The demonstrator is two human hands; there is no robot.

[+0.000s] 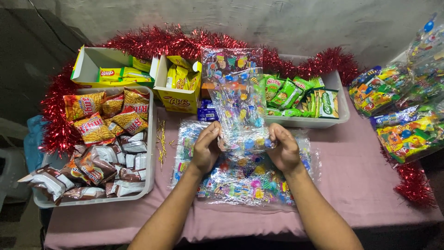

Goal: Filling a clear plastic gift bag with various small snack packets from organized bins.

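Note:
A clear plastic bag printed with small colourful shapes stands upright between my hands, above the middle of the table. My left hand pinches its lower left corner and my right hand pinches its lower right corner. Under both hands lies a flat pile of the same printed bags on the pink tablecloth.
A grey tub of orange and brown snack packs sits at left. Two open yellow boxes stand behind it, a tub of green packs at back right, filled printed bags at far right. Red tinsel rings the table.

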